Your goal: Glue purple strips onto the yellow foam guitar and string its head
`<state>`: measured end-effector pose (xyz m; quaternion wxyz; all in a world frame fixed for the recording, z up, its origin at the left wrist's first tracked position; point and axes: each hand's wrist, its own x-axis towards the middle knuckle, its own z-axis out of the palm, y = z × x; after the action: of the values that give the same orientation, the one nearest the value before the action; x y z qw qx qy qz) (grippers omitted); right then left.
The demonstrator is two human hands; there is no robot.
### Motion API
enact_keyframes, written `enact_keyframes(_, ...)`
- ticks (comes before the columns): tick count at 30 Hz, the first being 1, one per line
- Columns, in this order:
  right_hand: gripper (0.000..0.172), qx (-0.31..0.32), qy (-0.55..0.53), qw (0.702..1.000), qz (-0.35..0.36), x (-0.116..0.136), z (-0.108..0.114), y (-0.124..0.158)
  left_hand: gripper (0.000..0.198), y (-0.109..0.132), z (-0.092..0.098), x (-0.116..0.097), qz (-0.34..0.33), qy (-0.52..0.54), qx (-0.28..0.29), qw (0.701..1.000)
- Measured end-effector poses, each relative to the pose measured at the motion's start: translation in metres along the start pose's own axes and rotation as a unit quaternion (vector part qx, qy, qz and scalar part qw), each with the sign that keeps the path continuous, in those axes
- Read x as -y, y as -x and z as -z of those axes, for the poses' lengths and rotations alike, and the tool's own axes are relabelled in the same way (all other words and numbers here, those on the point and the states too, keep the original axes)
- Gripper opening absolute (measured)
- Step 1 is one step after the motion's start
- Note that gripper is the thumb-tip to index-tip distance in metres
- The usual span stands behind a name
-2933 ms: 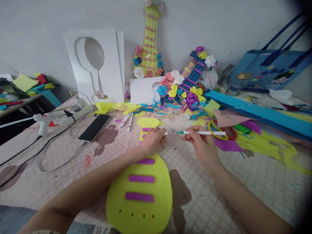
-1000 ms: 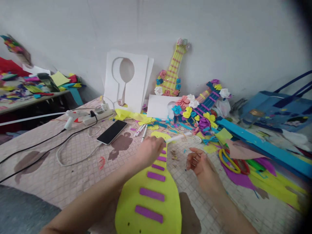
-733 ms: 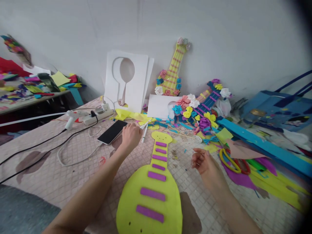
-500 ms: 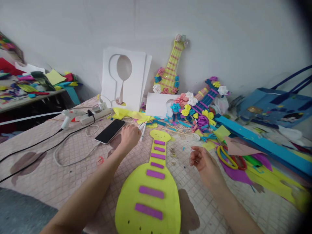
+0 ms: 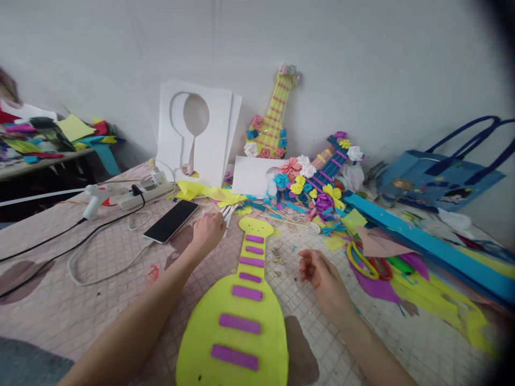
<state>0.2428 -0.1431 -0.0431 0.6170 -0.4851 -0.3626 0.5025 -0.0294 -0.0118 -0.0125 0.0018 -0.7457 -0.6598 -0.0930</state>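
Observation:
A yellow lute-shaped cutout [image 5: 237, 305] with several purple strips across it lies flat on the table. Beyond its left side, my left hand [image 5: 208, 231] is closed at the near end of some white pens [image 5: 228, 215]; what its fingers grip is too small to make out. To the right of the cutout's neck, my right hand [image 5: 319, 272] hovers with loosely curled fingers apart and nothing in them. A black-screened phone [image 5: 171, 221] lies left of my left hand, with a white cable at its lower end.
A glue gun [image 5: 96, 197] and power strip [image 5: 147, 194] with cables lie left. Against the wall stand white boards [image 5: 217, 134] and a decorated yellow instrument [image 5: 273, 115]. Paper flowers [image 5: 298, 185], scissors [image 5: 362, 261], blue strips [image 5: 422, 241] and a blue bag [image 5: 434, 177] are at the right.
The view has shifted, so most things appear further left. My left hand stays by the white pens, and my right hand stays raised beside the yellow cutout.

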Motion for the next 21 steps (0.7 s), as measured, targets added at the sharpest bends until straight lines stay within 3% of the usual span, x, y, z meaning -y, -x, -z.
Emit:
enact_keyframes(10, 0.034, -0.001, 0.069, 0.998, -0.002, -0.001, -0.002, 0.001, 0.024, -0.002, 0.001, 0.0, 0.016, 0.037, 0.014, 0.999)
enact_keyframes(16, 0.031, -0.037, 0.274, 0.952, 0.132, -0.001, 0.004, -0.012, 0.018, -0.003, 0.009, 0.0, 0.029, 0.234, -0.008, 0.972)
enact_keyframes(21, 0.031, -0.034, 0.292, 0.945, 0.14, -0.004, 0.007, -0.021, 0.018, -0.002, 0.008, -0.001, 0.021, 0.309, 0.015, 0.951)
